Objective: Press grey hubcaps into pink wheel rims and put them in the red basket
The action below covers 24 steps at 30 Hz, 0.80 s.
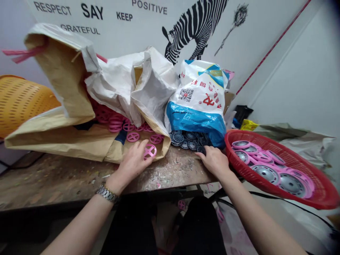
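Note:
My left hand (132, 162) is closed at the mouth of a paper sack (87, 143), its thumb and fingers at the edge of a pink spoked ring (150, 151). More pink rings (132, 136) lie loose inside the sack. On the right, my right hand (215, 160) reaches to the front of a pile of grey slotted discs (185, 143). Its thumb and fingers close around a dark disc (201, 149) at the pile's edge; the fingertips are partly hidden. The pile spills from a blue and white plastic bag (196, 117).
A red basket (281, 140) at the right holds pink rings with grey discs set in them. An orange perforated basket (23, 102) lies at the far left. Small scraps dot the worn wooden table (170, 173). Another pink ring (181, 204) is on the floor.

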Each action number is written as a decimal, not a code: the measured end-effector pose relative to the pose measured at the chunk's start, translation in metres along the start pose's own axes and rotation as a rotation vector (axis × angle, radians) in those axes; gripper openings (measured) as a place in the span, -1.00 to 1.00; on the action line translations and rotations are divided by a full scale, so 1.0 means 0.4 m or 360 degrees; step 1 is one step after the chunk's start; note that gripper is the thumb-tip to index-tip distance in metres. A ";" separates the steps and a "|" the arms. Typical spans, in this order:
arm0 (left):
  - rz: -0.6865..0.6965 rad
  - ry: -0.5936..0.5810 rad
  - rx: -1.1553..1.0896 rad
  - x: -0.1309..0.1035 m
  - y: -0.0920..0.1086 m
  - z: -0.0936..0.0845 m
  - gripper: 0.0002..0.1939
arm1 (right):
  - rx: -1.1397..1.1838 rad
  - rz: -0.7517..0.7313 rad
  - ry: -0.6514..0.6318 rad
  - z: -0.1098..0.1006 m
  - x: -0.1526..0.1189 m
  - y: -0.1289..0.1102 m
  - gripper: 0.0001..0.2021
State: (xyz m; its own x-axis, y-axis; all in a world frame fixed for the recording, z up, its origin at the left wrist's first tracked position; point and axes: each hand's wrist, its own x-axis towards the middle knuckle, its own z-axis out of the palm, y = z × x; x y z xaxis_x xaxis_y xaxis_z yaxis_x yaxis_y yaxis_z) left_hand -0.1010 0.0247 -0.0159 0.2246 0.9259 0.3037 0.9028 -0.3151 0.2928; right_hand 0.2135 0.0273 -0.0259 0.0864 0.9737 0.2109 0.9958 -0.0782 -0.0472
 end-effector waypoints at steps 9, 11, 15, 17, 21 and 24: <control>0.0240 0.0158 -0.0529 -0.108 0.076 0.017 -0.34 | 0.0108 0.0070 0.0010 0.027 0.020 0.008 -0.75; 0.0248 0.0149 -0.0575 -0.119 0.088 0.019 -0.34 | 0.0243 0.0087 0.0028 0.012 0.011 0.016 -0.71; 0.0348 0.0127 -0.0613 -0.133 0.103 0.025 -0.31 | 0.0668 0.0056 -0.0034 -0.034 -0.041 0.002 -0.62; 0.0416 0.0132 -0.0610 -0.140 0.111 0.032 -0.28 | 0.1223 0.0045 -0.0213 -0.058 -0.083 -0.024 -0.56; 0.0549 0.0152 -0.0609 -0.154 0.135 0.047 -0.18 | 0.2175 0.0090 -0.0684 -0.090 -0.157 -0.086 -0.48; 0.0644 0.0129 -0.0560 -0.165 0.157 0.046 -0.17 | 0.2223 0.0054 -0.0789 -0.092 -0.179 -0.113 -0.52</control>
State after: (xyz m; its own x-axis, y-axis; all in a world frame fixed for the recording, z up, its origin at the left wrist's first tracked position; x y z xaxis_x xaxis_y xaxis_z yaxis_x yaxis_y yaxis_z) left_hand -0.0523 -0.0524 -0.0344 0.4873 0.7015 0.5200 0.5695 -0.7068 0.4197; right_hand 0.1633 -0.0470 -0.0030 -0.1962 0.9701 -0.1426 0.1349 -0.1173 -0.9839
